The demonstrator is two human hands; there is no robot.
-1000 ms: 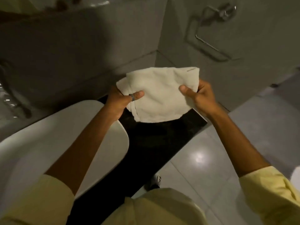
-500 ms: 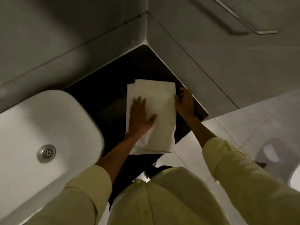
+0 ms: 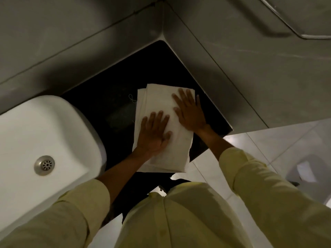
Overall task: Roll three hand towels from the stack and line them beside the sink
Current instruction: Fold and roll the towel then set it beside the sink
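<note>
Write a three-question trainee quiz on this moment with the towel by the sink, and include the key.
1. True or false: the towel is already rolled into a tight cylinder.
2. Multiple choice: where does the towel lie? A) inside the sink B) flat on the dark counter to the right of the sink C) on the floor tiles
3. Fill in: the left hand and the right hand both rest ____ on top of the towel, fingers spread.

Key
1. False: it lies flat and folded, its near end past the counter's edge.
2. B
3. palm-down (flat)
</note>
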